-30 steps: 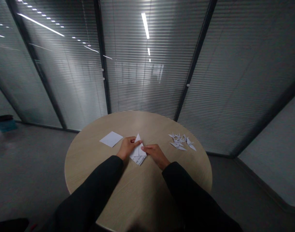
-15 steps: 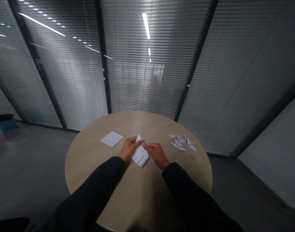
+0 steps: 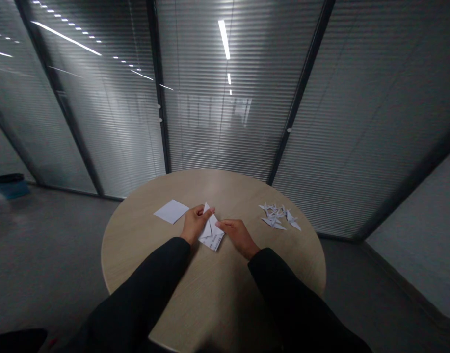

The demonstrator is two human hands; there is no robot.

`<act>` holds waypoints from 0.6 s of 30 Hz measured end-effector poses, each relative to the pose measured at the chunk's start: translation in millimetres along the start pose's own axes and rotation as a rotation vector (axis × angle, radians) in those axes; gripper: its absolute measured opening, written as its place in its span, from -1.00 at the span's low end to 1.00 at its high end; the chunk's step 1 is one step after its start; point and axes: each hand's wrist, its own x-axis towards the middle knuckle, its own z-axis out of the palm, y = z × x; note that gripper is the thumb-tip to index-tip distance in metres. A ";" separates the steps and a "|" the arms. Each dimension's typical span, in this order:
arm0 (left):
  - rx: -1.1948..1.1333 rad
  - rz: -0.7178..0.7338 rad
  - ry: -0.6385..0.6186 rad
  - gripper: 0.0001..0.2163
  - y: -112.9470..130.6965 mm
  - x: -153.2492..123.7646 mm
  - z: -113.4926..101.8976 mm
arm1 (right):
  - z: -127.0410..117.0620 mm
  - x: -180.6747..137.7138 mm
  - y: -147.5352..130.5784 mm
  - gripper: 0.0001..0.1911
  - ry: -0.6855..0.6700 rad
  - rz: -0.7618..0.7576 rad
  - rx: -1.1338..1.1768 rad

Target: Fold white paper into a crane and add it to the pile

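Note:
A partly folded white paper (image 3: 211, 233) with print along its lower edge lies on the round wooden table (image 3: 213, 289), a pointed flap raised at its top. My left hand (image 3: 194, 223) pinches that upper flap between thumb and fingers. My right hand (image 3: 236, 234) rests on the table at the paper's right edge, fingers curled and a fingertip pressing the sheet. Both arms wear dark sleeves.
A flat white square sheet (image 3: 171, 211) lies left of my hands. A cluster of several small folded paper cranes (image 3: 279, 217) sits at the right. Glass walls with blinds stand right behind the table; grey floor surrounds it.
My left hand has lifted and folded the paper's top point leftward. The right hand has slid slightly down along the paper's edge.

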 end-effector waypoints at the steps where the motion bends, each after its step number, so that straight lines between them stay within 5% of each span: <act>1: 0.003 0.003 0.007 -0.59 0.1 -0.1 -0.1 | -0.5 -0.1 -0.2 -0.64 -0.005 -0.005 -0.005; 18: -0.034 0.027 0.093 -0.62 -3.7 5.7 -5.6 | -5.4 -0.3 -1.0 -0.64 -0.017 -0.012 -0.045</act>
